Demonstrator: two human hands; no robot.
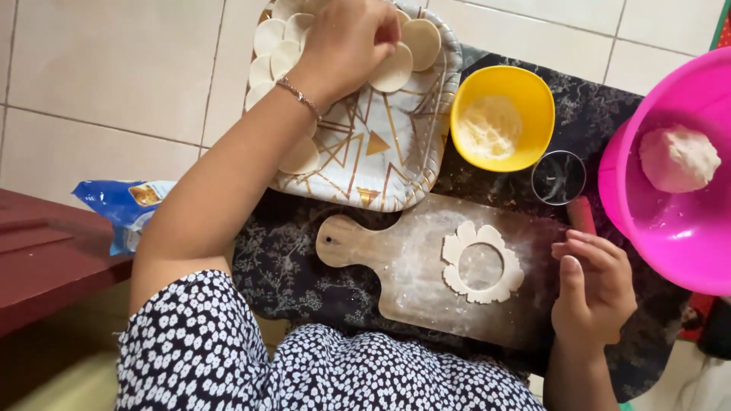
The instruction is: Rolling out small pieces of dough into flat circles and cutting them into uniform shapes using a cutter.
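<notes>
Lying far to the left of the wooden board [426,266], a blue packet [126,209] is resting on the pale floor tiles beside a dark red ledge [46,259]; up and to the left of the board a patterned square plate [381,152] is sitting with flat dough rounds [278,49] lined along its far edge; the person's left hand [346,42] is reaching over that plate, its fingers curled and pinched on one dough round [394,70], which is lying against the plate's upper part, well above the board; a thin bracelet [298,97] is circling that wrist. The board itself is lying on a dark flowered cloth [289,266], dusted with flour, and a scalloped dough ring [482,262] with its middle cut out is lying flat on the board's right half; just above the board a yellow bowl [502,114] is holding flour, and to its right, at the board's upper right corner, a round metal cutter [558,177] is standing. At the board's right edge the right hand [594,293] is resting loosely curled, fingers half bent, gripping nothing that I can see, though its fingertips are lying close to a reddish rod [582,215]; further right of the board a pink bowl [670,228] is cradling a lump of dough [678,157].
</notes>
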